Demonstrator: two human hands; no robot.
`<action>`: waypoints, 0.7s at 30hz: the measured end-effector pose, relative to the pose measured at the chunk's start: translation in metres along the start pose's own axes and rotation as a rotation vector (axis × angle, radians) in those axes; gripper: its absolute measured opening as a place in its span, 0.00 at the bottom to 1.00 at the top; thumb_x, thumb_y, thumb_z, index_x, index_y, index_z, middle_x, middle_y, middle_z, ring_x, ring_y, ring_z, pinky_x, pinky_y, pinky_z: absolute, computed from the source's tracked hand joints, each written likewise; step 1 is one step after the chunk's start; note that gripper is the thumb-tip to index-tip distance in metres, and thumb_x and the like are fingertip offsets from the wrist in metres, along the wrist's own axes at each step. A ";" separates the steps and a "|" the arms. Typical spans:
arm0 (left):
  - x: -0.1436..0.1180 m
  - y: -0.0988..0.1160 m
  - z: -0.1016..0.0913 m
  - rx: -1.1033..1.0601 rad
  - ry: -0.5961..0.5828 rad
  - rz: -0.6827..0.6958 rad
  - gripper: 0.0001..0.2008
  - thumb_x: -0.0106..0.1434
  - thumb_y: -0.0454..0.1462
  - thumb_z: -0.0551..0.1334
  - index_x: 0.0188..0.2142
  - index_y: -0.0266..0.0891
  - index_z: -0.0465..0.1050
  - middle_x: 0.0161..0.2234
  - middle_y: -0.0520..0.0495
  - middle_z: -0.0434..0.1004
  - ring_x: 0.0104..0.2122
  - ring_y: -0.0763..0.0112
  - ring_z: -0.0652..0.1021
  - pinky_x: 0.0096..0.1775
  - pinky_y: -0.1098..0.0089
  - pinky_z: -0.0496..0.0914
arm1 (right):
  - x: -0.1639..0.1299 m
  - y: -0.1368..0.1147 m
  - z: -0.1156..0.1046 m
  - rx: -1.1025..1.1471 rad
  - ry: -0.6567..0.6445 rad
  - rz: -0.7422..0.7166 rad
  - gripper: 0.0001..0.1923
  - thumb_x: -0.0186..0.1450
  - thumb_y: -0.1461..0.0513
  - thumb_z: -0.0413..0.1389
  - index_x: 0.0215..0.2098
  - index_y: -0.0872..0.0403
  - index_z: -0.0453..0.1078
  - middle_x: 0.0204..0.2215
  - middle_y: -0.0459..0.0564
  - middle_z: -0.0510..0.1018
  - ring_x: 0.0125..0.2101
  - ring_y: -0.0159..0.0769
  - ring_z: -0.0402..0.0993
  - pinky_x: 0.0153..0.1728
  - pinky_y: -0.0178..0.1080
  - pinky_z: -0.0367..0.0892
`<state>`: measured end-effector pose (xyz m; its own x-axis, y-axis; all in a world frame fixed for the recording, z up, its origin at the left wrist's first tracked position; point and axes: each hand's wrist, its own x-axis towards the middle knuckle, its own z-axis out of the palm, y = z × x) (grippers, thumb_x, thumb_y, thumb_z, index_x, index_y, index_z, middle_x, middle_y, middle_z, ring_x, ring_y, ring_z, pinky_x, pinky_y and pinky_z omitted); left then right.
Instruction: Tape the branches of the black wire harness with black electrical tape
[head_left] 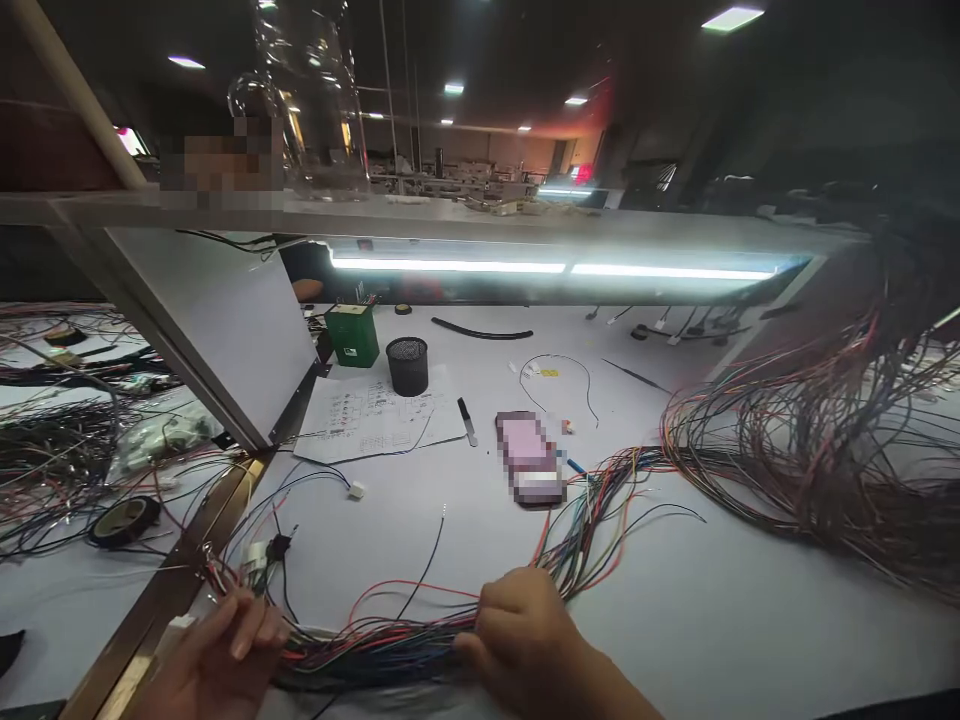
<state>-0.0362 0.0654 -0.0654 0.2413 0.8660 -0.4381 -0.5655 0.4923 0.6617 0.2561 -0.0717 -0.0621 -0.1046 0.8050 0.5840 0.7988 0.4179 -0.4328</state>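
At a white work surface (675, 620) under a strip light (450, 266), a person has both bare hands low over a bundle of coloured wires (390, 645). It lies along the near edge, then bends up past a phone (529, 455) to a loose heap of wire (750, 480) on the right; probably it is held near its left end to keep the strands together. Behind, a black mesh cup (409, 370) stands on a paper sheet (337, 420), perhaps as a weight, with the writing left in view.

The right hand (521, 625) is curled narrow, its grip closed around the bundle. The left hand (225, 650) has its fingers half bent at the bundle's left end; I cannot tell whether that grip holds any strands.
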 end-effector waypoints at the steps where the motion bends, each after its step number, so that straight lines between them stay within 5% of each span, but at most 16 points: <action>1: 0.001 0.000 -0.001 -0.006 0.003 0.004 0.05 0.56 0.34 0.64 0.30 0.39 0.68 0.20 0.55 0.56 0.24 0.73 0.66 0.29 0.68 0.71 | -0.003 -0.004 0.011 0.000 -0.003 -0.064 0.20 0.62 0.59 0.52 0.15 0.53 0.54 0.14 0.41 0.60 0.16 0.26 0.50 0.19 0.35 0.46; 5: 0.002 -0.001 -0.002 -0.039 0.016 -0.001 0.04 0.56 0.34 0.63 0.31 0.39 0.68 0.20 0.56 0.56 0.23 0.74 0.65 0.28 0.69 0.70 | -0.009 -0.002 0.032 0.103 -0.097 -0.109 0.22 0.57 0.61 0.53 0.14 0.54 0.45 0.12 0.38 0.51 0.15 0.26 0.40 0.18 0.36 0.36; 10: -0.001 0.000 0.002 -0.049 0.021 0.006 0.04 0.56 0.33 0.63 0.31 0.39 0.68 0.20 0.56 0.56 0.23 0.74 0.64 0.26 0.69 0.70 | -0.001 -0.002 0.020 0.257 -0.219 0.058 0.20 0.55 0.64 0.53 0.15 0.54 0.44 0.14 0.38 0.51 0.16 0.24 0.41 0.17 0.34 0.38; 21: -0.006 0.001 0.010 -0.037 0.039 -0.032 0.05 0.55 0.32 0.64 0.30 0.39 0.67 0.21 0.55 0.54 0.24 0.74 0.64 0.28 0.67 0.71 | 0.003 -0.006 0.014 0.298 -0.290 0.107 0.20 0.57 0.63 0.52 0.16 0.53 0.44 0.15 0.38 0.51 0.16 0.24 0.44 0.18 0.34 0.40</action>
<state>-0.0307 0.0619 -0.0562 0.2291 0.8452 -0.4830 -0.5866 0.5158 0.6244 0.2423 -0.0657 -0.0673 -0.2269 0.9175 0.3267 0.6123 0.3952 -0.6848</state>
